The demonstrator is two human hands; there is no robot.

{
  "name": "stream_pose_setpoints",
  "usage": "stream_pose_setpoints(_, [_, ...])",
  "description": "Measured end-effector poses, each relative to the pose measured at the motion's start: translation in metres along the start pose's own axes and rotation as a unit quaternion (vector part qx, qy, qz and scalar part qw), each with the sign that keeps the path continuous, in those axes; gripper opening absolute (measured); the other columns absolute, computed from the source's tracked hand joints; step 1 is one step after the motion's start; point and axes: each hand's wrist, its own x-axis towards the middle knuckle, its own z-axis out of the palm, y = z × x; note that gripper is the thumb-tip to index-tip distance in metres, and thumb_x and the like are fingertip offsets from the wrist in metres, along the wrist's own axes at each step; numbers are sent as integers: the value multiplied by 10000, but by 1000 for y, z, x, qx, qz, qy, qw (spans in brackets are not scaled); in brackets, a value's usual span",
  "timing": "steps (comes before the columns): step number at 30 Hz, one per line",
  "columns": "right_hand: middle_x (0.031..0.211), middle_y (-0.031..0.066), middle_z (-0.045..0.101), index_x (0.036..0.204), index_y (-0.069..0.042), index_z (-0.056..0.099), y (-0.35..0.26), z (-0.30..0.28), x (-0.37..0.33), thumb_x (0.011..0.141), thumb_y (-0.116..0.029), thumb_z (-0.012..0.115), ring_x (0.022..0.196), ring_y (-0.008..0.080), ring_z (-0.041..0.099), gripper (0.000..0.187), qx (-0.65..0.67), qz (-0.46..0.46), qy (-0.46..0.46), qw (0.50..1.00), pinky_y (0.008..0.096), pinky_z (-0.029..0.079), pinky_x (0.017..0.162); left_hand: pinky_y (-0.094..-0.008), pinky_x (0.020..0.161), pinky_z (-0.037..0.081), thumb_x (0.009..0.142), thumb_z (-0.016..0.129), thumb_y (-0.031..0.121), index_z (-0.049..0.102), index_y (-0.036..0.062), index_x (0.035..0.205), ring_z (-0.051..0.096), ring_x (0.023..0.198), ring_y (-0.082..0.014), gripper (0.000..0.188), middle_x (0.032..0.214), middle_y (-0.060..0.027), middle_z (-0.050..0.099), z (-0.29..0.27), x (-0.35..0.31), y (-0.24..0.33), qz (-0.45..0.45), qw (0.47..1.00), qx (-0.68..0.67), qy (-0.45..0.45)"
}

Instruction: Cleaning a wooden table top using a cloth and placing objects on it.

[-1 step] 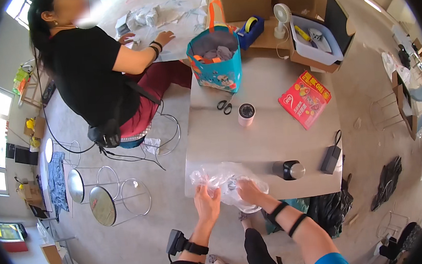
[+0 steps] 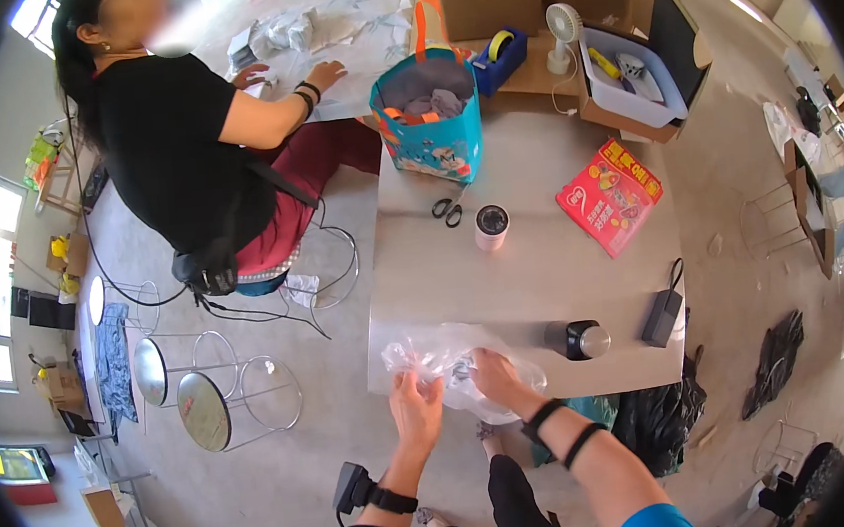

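A clear plastic bag (image 2: 436, 348), crumpled and thin, lies over the near left edge of the grey table (image 2: 535, 289). My left hand (image 2: 417, 412) pinches its left part with the fingertips. Closed fingers of my right hand (image 2: 495, 378) grip the bag farther right. Between the hands, something small with grey marks shows through the plastic, too blurred to name. Part of the bag hangs past the table edge below my right hand. Black straps circle both my forearms, and a small black device is on the left one.
Beyond the bag stand a pink-white lidded cup (image 2: 490, 227), black scissors (image 2: 449, 209) and a teal tote (image 2: 435, 127). A dark jar (image 2: 585, 340), grey box (image 2: 662, 315) and red packet (image 2: 612, 197) lie rightward. A co-worker (image 2: 177, 154) sits left, near stools (image 2: 204, 411).
My right hand has shifted very slightly to the left, and the bag's right side spreads a little wider. The co-worker has moved slightly left.
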Motion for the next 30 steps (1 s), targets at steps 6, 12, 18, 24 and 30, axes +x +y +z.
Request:
stream_pose_setpoints(6, [907,203,631,852,-9,628,28,9,14,771,-141,563,862,347,616,167,-52,129,35,990,435,487,740,-356,638,455,731,596,-22,382,9,1346,538,682,-261,653,1051,-190,550,-2,-12,9,105,993,20,48])
stream_pose_setpoints(12, [839,105,643,974,-38,618,-36,-104,-33,715,-90,615,777,279,615,265,146,140,45,978,356,486,730,-340,618,453,724,557,-35,286,17,1399,516,656,-234,730,1067,-170,543,-37,-33,21,82,992,-70,72])
stream_pose_setpoints(18, [1124,125,609,1004,-72,598,-113,-177,-82,794,-171,640,1073,237,564,237,373,-145,-56,915,361,446,916,-292,585,419,756,527,-16,309,56,1404,445,610,-161,688,805,-87,512,-88,-97,40,-33,975,-205,73])
stream_pose_setpoints(24, [1243,124,546,1062,-120,591,-212,-176,-132,905,-298,545,1131,267,525,242,793,31,-109,598,434,419,982,-243,551,376,795,522,8,307,75,1415,393,592,-75,660,651,1,410,-165,-209,10,-66,940,-314,118])
stream_pose_setpoints(30, [1189,78,556,1224,-113,520,-316,-156,-204,861,-329,610,1108,244,507,431,795,-56,-169,579,429,396,968,-169,621,390,780,495,-82,118,41,1463,378,641,-44,790,1377,-37,428,-238,-353,-38,-26,934,-296,197])
